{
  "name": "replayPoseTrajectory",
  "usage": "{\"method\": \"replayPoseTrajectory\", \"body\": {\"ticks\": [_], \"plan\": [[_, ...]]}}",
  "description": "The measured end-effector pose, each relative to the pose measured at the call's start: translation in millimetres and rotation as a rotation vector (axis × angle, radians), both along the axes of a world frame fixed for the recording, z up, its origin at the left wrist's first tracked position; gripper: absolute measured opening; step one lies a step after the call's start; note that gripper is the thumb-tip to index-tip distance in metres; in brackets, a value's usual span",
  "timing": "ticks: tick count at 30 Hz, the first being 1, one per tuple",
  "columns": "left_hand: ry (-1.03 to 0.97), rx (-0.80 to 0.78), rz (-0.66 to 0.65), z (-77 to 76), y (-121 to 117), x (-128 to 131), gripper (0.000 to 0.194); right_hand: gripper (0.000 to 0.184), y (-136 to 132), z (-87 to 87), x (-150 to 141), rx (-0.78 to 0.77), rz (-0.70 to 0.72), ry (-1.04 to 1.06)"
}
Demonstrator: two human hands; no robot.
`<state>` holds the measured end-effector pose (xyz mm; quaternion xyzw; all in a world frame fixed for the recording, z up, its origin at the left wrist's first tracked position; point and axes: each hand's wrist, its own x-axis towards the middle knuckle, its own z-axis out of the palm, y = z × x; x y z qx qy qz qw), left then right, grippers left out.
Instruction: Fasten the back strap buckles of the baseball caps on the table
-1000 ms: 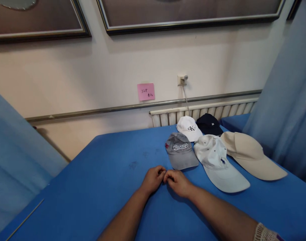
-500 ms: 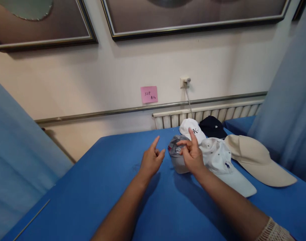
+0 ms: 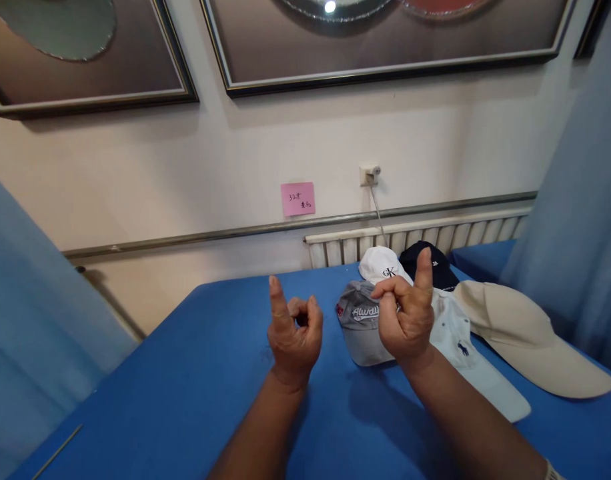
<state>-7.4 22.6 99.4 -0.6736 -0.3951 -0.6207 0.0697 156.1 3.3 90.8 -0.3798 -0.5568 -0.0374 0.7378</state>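
Observation:
My left hand (image 3: 295,340) is raised above the blue-covered table (image 3: 195,387), one finger pointing up and apart from the others, which curl toward the thumb. It holds nothing. Likewise empty, my right hand (image 3: 408,317) has one finger upright while the thumb and another finger bend toward each other. Behind it, partly covered, is a grey cap (image 3: 360,333) with white lettering. A pale cap (image 3: 485,380) with a small dark emblem lies beyond my right wrist, partly hidden by it. Farther back are a white cap (image 3: 378,263) with black letters and a dark navy cap (image 3: 420,257).
A beige long-brimmed cap (image 3: 530,333) lies at the right. Blue curtains (image 3: 35,333) hang at both sides. Along the wall run a metal pipe (image 3: 225,235) and a radiator (image 3: 335,250), below a pink note (image 3: 298,199) and a plugged-in socket (image 3: 368,175).
Both hands have come nearer to the camera and farther apart, the left going left, the right going right. Their raised fingers stand more upright. The view has tilted up slightly; the caps look unmoved.

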Motion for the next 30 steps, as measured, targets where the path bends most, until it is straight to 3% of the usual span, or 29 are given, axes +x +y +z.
{"method": "replayPoseTrajectory", "body": {"ticks": [5,7,24,30], "plan": [[0.159,-0.519,-0.007,6.6,22,-11,0.082,0.083,24,-8.2,17,-0.394,-0.035,-0.010],[0.170,-0.604,-0.010,10.4,27,-16,0.084,0.083,31,-10.4,24,-0.519,-0.045,-0.018],[0.187,-0.619,0.020,12.6,28,-22,0.084,0.083,32,-12.6,20,-0.615,-0.037,-0.047],[0.209,-0.623,0.027,12.1,27,-21,0.083,0.083,31,-13.8,19,-0.571,0.009,-0.052]]}}
